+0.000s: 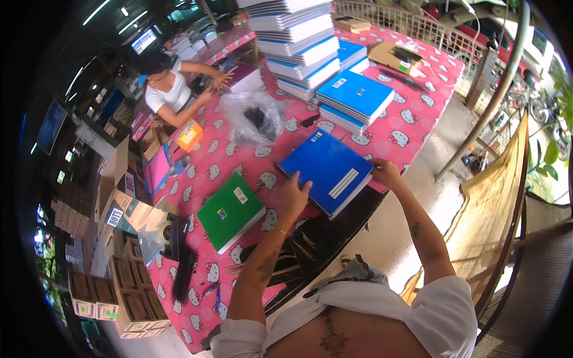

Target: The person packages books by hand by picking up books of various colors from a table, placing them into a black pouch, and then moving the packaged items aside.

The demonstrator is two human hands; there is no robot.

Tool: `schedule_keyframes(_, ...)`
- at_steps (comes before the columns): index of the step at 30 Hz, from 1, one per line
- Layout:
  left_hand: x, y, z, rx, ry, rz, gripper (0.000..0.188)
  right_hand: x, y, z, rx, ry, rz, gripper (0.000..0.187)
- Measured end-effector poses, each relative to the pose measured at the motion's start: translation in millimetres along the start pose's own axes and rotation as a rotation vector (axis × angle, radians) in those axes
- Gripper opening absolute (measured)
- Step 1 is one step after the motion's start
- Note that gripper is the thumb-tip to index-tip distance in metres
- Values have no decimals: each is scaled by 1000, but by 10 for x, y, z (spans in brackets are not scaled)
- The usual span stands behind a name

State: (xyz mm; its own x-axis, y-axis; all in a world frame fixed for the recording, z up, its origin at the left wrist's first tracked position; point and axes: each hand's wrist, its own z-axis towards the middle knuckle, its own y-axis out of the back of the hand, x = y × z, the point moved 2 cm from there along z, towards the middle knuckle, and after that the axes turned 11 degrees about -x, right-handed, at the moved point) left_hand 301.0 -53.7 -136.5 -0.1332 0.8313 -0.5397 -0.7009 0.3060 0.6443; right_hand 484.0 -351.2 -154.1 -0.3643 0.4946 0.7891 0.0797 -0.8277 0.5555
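A blue notebook (327,167) with a white label lies at the table's near edge, on what looks like a thin stack. My left hand (295,196) rests at its near left edge, thumb and forefinger apart on the cover. At its right corner, my right hand (387,172) has its fingers pinched together; a small dark bit shows there, too small to name. To the left lies a green notebook (230,210), also stacked thinly. Beyond the blue one sit lighter blue notebooks (355,95), beside a tall pile of notebooks (298,45).
A clear plastic bag (242,116) with something dark inside lies mid-table on the pink patterned cloth (209,146). Across the left side, a person (170,89) handles purple notebooks (243,79). Black thin strands (184,274) lie near left. Cardboard boxes (134,286) stand beside the table.
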Motion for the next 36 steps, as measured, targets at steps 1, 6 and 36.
schedule_keyframes(1, -260, -13, 86, 248, 190, -102, 60, -120, 153, -6, 31, -60, -44, 36)
schedule_keyframes(6, -515, 244, 7, 120, -90, 99, 61, 556, 752, -655, -334, 225, -85, 24)
schedule_keyframes(36, -2025, 282, -1332, 1309, -351, -507, 16, 1057, 1269, -3076, 211, -27, -137, 13)
